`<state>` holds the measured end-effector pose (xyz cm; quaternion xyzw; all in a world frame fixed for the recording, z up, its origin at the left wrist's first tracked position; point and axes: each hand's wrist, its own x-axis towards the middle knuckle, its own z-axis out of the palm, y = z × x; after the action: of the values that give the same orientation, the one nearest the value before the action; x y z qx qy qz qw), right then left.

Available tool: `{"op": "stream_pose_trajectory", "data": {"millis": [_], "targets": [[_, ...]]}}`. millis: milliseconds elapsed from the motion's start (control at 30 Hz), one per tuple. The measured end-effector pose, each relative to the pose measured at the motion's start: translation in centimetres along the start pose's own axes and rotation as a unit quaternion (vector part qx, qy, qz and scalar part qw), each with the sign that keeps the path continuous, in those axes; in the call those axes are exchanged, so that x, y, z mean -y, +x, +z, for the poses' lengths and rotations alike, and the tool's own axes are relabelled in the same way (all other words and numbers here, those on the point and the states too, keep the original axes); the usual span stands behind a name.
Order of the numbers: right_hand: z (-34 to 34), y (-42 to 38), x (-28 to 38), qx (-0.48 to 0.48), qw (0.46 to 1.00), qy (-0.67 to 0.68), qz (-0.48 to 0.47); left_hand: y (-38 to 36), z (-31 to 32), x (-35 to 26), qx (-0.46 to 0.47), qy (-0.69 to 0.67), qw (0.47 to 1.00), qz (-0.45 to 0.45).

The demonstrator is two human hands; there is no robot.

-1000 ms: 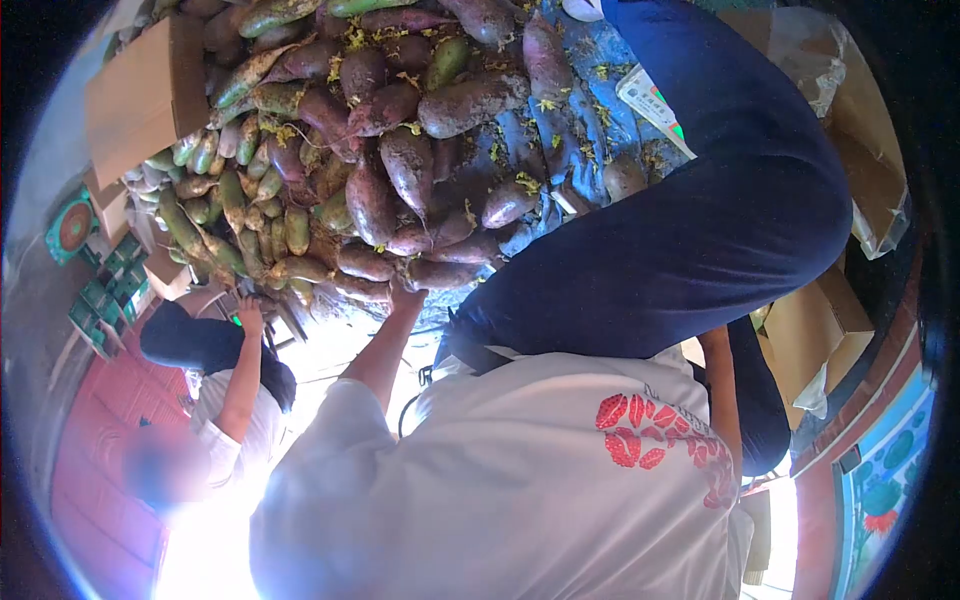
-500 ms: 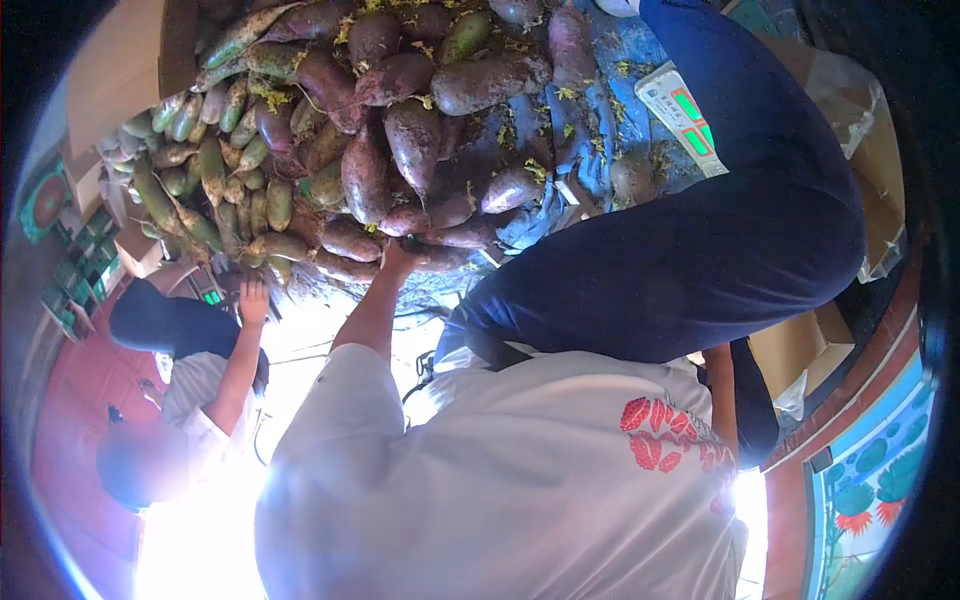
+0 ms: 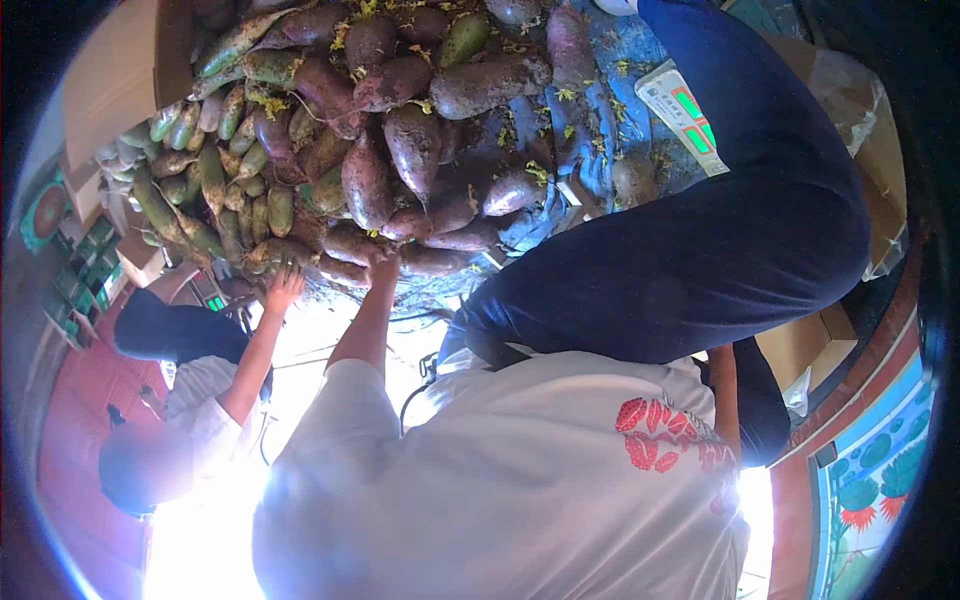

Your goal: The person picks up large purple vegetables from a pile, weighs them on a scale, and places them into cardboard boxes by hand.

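Observation:
My left hand (image 3: 383, 264) is at the lower edge of a heap of soil-covered roots. Its fingers look bunched together against a reddish-purple root (image 3: 347, 242); what they grip is too small to make out. Larger purple roots (image 3: 367, 182) lie just above it, and smaller green-brown ones (image 3: 212, 178) are heaped to the left. My right forearm (image 3: 724, 395) shows beside my shirt and passes behind my dark-trousered leg, which hides the right hand.
At the left, a co-worker's hand (image 3: 286, 287) touches the heap's lower edge. A scale with green displays (image 3: 684, 112) stands beyond my raised knee on blue sheeting (image 3: 575, 125). Cardboard boxes (image 3: 808, 345) are at the right; another cardboard piece (image 3: 115, 80) is at the upper left.
My left hand has moved slightly left and down along the heap's edge. The co-worker's hand has moved right, closer to mine.

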<state>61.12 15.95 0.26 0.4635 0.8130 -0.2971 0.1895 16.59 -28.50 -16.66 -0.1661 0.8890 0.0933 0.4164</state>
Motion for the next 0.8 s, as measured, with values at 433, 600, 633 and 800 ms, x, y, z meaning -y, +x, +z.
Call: {"op": "stream_pose_trajectory", "data": {"millis": [433,600,633,800], "targets": [[-1.8,0.1,1.7,-0.046,0.998,-0.008,-0.033,14.2,-7.3,4.5,-0.059,0.032,0.997,-0.043],[-2.2,-0.5,2.3,-0.058,0.998,-0.008,-0.031,12.0,-5.9,1.8,-0.075,-0.034,0.996,-0.022],[-1.9,-0.5,2.4,-0.060,0.998,-0.007,-0.030,11.6,-5.3,1.4,-0.081,-0.044,0.996,-0.016],[-2.0,-0.3,2.6,-0.078,0.997,0.001,-0.027,10.4,-4.2,-0.1,-0.088,-0.054,0.995,0.009]]}}
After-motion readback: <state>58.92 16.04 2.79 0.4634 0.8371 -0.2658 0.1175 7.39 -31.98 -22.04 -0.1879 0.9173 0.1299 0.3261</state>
